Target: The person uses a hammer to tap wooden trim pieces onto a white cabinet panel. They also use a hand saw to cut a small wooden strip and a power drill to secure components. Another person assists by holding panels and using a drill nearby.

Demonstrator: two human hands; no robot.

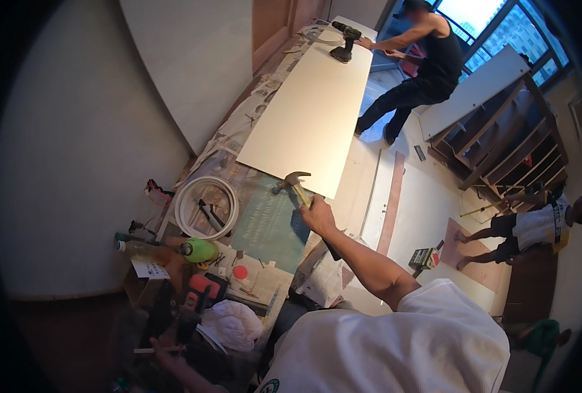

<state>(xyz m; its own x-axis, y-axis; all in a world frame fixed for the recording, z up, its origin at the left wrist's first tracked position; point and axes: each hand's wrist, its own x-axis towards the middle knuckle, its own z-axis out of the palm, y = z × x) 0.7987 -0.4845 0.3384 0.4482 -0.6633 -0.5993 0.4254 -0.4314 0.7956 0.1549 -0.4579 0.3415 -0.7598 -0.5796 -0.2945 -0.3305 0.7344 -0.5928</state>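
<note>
My right hand (318,217) is closed around the handle of a claw hammer (300,191). The hammer's head overlaps the near edge of a long white board (307,108), though I cannot tell whether it touches. Low on the left, in dim light and partly blurred, my left hand (165,352) is closed on a thin white stick (155,351). A bundled white cloth (232,325) and a red and black tool case (202,291) lie close to that hand. Green printed sheeting (265,226) covers the bench below the hammer.
A white coil of edging (180,203), a green bottle (198,249) and a red round lid (240,272) lie at left. A cordless drill (345,44) stands on the board's far end, beside a person (428,62). Another person (540,223) stands right, near a wooden cabinet frame (501,137).
</note>
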